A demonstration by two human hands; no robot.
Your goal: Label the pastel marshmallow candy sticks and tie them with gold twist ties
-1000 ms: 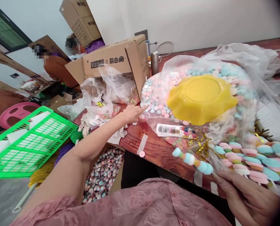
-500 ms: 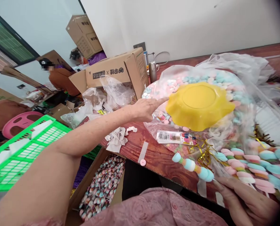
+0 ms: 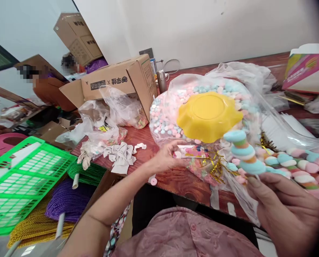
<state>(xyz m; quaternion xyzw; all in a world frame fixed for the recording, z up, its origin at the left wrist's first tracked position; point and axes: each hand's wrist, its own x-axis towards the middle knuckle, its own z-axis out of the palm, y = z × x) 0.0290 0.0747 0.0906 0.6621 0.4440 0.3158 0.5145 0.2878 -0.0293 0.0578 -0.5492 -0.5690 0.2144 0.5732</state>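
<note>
My right hand [image 3: 285, 210] grips a skewer of blue, pink and orange marshmallow candies [image 3: 243, 153], tilted up toward the camera. My left hand [image 3: 167, 159] is at the table's near part, fingers pinched on a small pink candy [image 3: 178, 154] beside a flat printed packet [image 3: 194, 151]. Behind both, a yellow scalloped bowl [image 3: 209, 115] lies upside down on a big clear bag of pastel candies [image 3: 164, 117]. More filled skewers [image 3: 304, 167] lie at the right.
A cardboard box [image 3: 121, 84] and crumpled plastic bags [image 3: 105, 117] stand at the back left of the wooden table [image 3: 175, 182]. A green crate [image 3: 22, 182] and purple and gold cord spools [image 3: 65, 200] sit lower left. A pink-and-white box [image 3: 309, 69] is far right. People sit beyond.
My left hand came back from pointing at the bag beside the yellow bowl and now pinches a pink candy near the packet. My right hand lifted the skewer upward.
</note>
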